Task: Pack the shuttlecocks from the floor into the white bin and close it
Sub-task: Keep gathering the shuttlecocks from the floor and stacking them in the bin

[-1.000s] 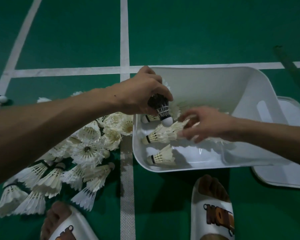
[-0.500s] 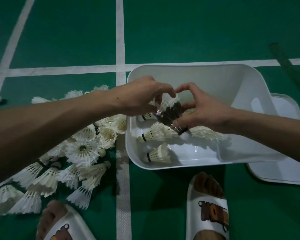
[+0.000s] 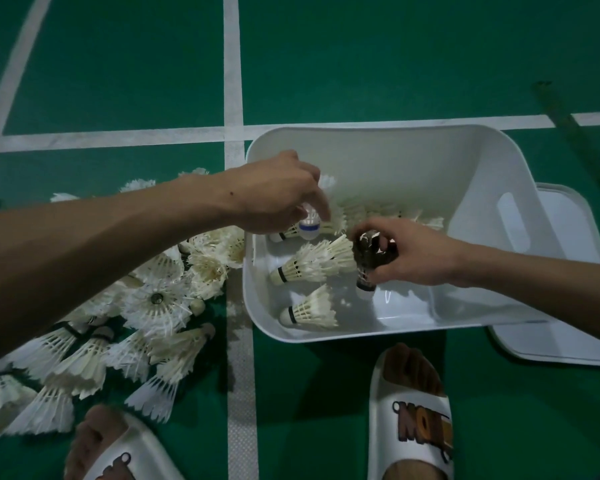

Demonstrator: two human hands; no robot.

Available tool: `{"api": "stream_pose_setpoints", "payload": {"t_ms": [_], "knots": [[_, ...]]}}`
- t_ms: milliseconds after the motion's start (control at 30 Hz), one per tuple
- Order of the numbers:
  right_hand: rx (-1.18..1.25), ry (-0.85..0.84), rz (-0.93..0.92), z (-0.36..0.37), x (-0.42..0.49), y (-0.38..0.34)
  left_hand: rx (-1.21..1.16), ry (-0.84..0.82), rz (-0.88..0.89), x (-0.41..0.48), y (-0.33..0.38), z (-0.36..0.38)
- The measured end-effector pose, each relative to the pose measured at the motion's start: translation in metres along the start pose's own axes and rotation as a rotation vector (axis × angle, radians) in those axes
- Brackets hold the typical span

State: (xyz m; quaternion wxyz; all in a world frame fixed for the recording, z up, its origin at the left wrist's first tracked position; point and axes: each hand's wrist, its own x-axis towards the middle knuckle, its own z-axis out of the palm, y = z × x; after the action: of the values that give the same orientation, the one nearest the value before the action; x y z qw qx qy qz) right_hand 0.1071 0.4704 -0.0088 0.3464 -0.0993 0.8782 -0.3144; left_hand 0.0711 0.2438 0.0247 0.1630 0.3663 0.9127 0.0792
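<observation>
The white bin point(image 3: 378, 143) sits on the green floor with several white shuttlecocks point(image 3: 305, 266) lying in its left half. My right hand point(image 3: 406, 251) grips a black shuttlecock point(image 3: 369, 259), cork down, inside the bin. My left hand point(image 3: 278, 195) reaches over the bin's left rim and holds a white shuttlecock with a blue band on its cork point(image 3: 309, 225), cork down. A pile of white shuttlecocks point(image 3: 118, 323) lies on the floor to the left of the bin, partly under my left forearm.
The bin's white lid point(image 3: 568, 341) lies flat on the floor to the right, partly under the bin. My two feet in white slides point(image 3: 413, 420) stand near the bottom edge. White court lines point(image 3: 232, 81) cross the floor. A dark strip point(image 3: 568, 126) lies at the far right.
The black shuttlecock passed from my left hand to my right hand, which lowered it into the bin. My left hand now holds a blue-banded white shuttlecock over the bin's left side.
</observation>
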Motion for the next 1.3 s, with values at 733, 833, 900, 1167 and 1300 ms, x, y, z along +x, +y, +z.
{"api": "stream_pose_setpoints", "payload": {"t_ms": [733, 833, 900, 1167, 1300], "knots": [[-0.336, -0.075, 0.119, 0.048, 0.019, 0.001, -0.08, 0.056, -0.038, 0.006, 0.0, 0.002], [-0.225, -0.189, 0.137, 0.056, 0.019, 0.002, -0.055, 0.025, -0.029, 0.006, 0.001, 0.003], [-0.164, -0.225, 0.144, 0.054, 0.018, 0.006, -0.035, 0.001, -0.019, 0.007, 0.002, 0.002], [-0.102, -0.287, 0.081, 0.024, 0.01, 0.012, -0.005, -0.159, 0.056, 0.008, 0.006, 0.007], [0.19, -0.096, 0.035, -0.003, 0.002, 0.011, -0.087, -0.182, 0.119, 0.015, 0.017, 0.008]]}}
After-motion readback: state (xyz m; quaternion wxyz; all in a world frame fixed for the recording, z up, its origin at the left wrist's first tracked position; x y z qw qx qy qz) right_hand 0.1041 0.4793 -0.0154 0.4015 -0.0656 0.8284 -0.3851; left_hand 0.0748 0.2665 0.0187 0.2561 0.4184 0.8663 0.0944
